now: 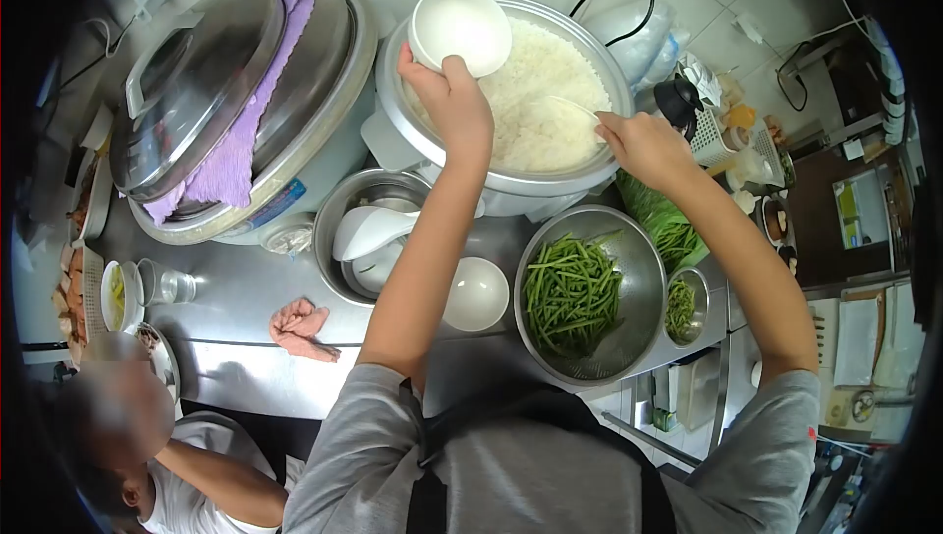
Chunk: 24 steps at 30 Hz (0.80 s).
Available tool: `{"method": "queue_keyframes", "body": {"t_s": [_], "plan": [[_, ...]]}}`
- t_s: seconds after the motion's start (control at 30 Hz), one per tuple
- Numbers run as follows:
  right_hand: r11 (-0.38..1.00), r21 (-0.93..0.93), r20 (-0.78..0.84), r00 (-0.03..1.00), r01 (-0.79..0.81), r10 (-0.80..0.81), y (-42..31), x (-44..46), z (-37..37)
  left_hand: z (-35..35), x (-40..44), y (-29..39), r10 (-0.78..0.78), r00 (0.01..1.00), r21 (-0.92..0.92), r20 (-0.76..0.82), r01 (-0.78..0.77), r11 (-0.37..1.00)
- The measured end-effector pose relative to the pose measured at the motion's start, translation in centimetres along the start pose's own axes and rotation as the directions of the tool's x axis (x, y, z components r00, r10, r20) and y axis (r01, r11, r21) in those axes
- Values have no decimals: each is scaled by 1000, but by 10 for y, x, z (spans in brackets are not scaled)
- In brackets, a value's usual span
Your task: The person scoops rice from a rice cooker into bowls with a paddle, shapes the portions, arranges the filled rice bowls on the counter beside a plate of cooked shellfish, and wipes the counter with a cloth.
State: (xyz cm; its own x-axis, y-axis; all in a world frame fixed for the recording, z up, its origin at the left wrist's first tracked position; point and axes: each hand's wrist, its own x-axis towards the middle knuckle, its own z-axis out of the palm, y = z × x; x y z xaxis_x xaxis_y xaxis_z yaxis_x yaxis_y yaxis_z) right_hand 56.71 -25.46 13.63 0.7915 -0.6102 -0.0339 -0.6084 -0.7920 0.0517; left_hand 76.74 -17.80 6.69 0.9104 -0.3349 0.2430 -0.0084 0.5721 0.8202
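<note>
My left hand (452,107) grips a white bowl (460,28) by its side, tilted over the left part of a large rice cooker pot (617,82). No food shows inside the bowl. Cooked white rice (530,131) fills much of the pot. My right hand (643,146) is closed around the handle of a pale rice paddle (568,107), whose blade lies against the rice near the pot's right side. Below my left forearm, another white bowl (475,294) stands on the steel counter (236,288).
A colander (643,328) of green beans and a small bowl of cut beans (680,308) are at right. Left stands another big cooker (206,92) with a purple cloth. A metal pot (329,229) holds white ladles. A co-worker (211,465) is at lower left.
</note>
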Motion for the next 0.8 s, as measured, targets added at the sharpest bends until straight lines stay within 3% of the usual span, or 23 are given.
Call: {"method": "queue_keyframes", "body": {"t_s": [0.17,0.27,0.37,0.43,0.47,0.6,0.67,0.8], "plan": [[992,108,20,997,71,-74,-15,0,1,2,-3,8,27,999,-20,-16,-28,999],[952,222,10,976,210,-218,-11,12,8,2,-5,13,88,996,-2,-19,-88,996],[870,487,236,947,78,-217,8,36,19,1,-4,15,153,988,0,-26,-153,988],[773,603,483,862,-199,-155,15,44,5,-2,-3,16,172,984,-25,-35,-173,985],[706,622,596,790,-339,-146,16,47,-2,-5,-1,15,139,989,-69,-43,-142,987],[522,670,697,688,-528,-199,25,52,-8,-17,5,23,-72,997,-299,-35,58,952],[505,685,677,715,-525,-175,30,53,-20,-31,14,26,-165,985,-364,49,171,915],[589,668,647,746,-456,-157,48,68,-63,-34,24,41,-314,937,-230,150,342,911]]}}
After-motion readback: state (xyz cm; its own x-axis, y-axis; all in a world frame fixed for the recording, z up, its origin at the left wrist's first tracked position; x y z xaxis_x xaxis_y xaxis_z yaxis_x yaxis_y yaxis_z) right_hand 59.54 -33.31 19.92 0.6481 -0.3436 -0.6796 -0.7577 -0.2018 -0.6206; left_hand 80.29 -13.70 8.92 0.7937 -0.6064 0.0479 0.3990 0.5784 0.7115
